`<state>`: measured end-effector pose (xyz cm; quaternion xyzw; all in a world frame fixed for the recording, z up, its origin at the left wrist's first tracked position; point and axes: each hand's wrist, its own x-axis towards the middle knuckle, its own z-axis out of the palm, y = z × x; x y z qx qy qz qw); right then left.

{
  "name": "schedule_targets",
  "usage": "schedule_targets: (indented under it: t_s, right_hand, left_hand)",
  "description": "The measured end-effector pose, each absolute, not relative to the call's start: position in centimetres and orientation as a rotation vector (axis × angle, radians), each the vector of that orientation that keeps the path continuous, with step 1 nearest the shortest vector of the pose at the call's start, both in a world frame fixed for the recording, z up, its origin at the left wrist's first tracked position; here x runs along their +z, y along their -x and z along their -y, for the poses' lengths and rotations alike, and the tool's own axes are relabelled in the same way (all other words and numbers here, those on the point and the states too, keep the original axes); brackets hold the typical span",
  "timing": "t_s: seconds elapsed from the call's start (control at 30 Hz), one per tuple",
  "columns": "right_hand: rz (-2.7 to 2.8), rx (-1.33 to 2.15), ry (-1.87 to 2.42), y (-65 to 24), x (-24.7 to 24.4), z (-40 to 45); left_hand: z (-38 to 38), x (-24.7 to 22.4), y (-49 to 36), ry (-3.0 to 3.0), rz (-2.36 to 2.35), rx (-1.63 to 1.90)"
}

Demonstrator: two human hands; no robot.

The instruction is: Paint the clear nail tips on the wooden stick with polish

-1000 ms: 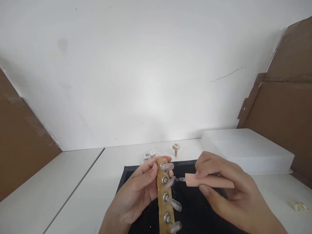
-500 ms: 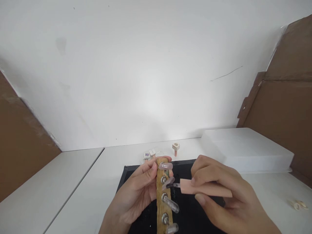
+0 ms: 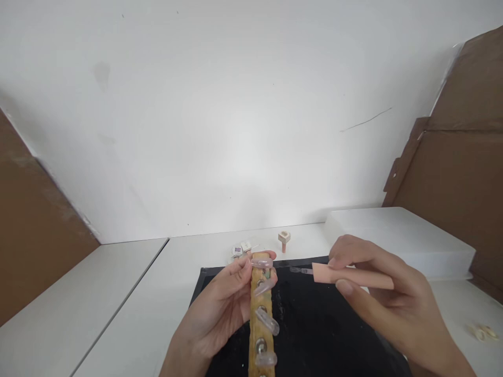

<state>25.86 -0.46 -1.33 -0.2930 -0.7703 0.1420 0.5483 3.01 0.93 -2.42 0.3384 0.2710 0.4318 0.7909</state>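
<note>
My left hand (image 3: pixel 220 309) grips the upper end of a yellowish wooden strip (image 3: pixel 255 335) standing lengthwise toward me. Several clear pinkish nail tips sit on round metal mounts along it, one of them a tilted nail tip (image 3: pixel 267 320) near the middle. Between the thumb and fingers of my right hand (image 3: pixel 393 303) is a peach-coloured brush handle (image 3: pixel 353 276). Its thin brush points left, apart from the strip and its nail tips. Beneath both hands lies a black mat (image 3: pixel 310 324).
Behind the mat are small white square-topped pieces (image 3: pixel 237 251) and a similar piece on a pink stem (image 3: pixel 284 238). A translucent white box (image 3: pixel 401 235) stands at the back right. Small cream rings (image 3: pixel 480 333) lie at the far right. Brown cardboard (image 3: pixel 456 173) borders the right side.
My right hand has moved right and upward with the brush, which has left the second nail tip. The strip has shifted and turned slightly in my left hand.
</note>
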Motion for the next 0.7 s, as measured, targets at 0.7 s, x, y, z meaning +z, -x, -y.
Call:
schedule_targets:
  t_s: [0.7]
  right_hand:
    - [1.851, 0.379, 0.721, -25.78, -1.24, 0.54]
  left_hand:
    - [-1.44, -2.97, -3.02, -0.748, -0.535, 0.893]
